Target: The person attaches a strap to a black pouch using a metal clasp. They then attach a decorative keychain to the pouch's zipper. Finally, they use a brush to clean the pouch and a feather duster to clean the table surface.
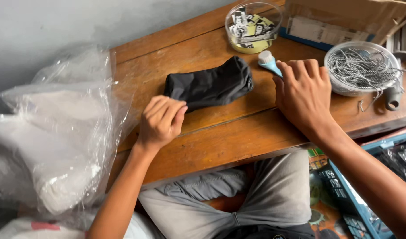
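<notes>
Hands first: your left hand (161,121) sits just left of the frame's centre, fingers curled into a loose fist, knuckles up, its fingertips touching the lower left edge of the folded black cloth (209,84). Whether it pinches that edge you cannot tell from this angle. The cloth lies flat on the wooden table (220,141), slightly tilted, in the upper middle of the frame.

Your right hand (302,95) is right of centre, fingers bent over the handle of a light blue brush (269,62) with a white head, gripping it; the brush head pokes out toward the upper left of the hand, just beside the cloth's right end.

Along the top edge stands a clear round plastic container (254,26) holding black and yellow tags. At the upper right, a second round clear bowl (362,68) is full of thin metal chains, close to your right hand. A cardboard box (344,20) lies behind it in the top right corner.

Crumpled clear plastic bags (56,132) with white contents fill the left side of the frame. A blue crate (358,194) shows at the lower right, below the table
</notes>
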